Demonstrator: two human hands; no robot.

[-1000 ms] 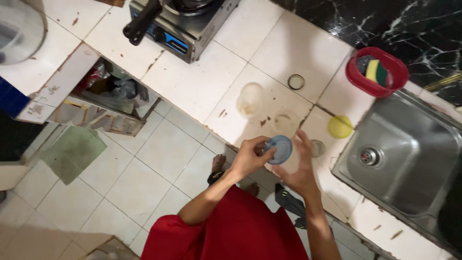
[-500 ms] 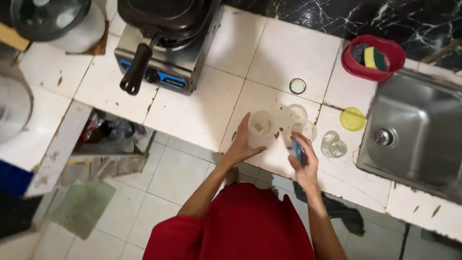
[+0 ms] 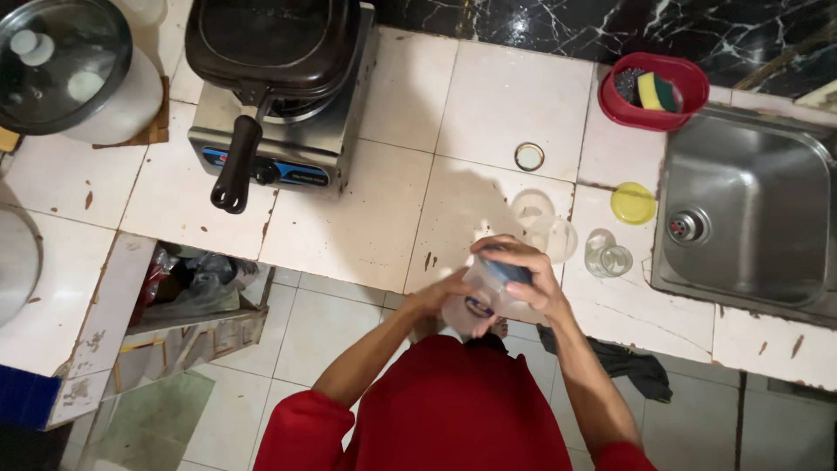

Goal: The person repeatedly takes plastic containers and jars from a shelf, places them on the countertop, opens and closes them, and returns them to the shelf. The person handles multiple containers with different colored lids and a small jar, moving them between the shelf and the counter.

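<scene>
Clear plastic jar [image 3: 478,301] — both hands [image 3: 497,283].

left hand [image 3: 440,296] + right hand [image 3: 523,275] | clear jar [image 3: 484,301] (blue lid [image 3: 507,271])

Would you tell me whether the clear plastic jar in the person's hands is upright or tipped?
Tipped: the clear plastic jar lies slanted between the left hand and right hand.

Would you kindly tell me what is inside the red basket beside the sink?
The red basket holds a yellow-and-green sponge and a dark scrubber. Whatever lies beneath them on the basket floor is covered.
</scene>
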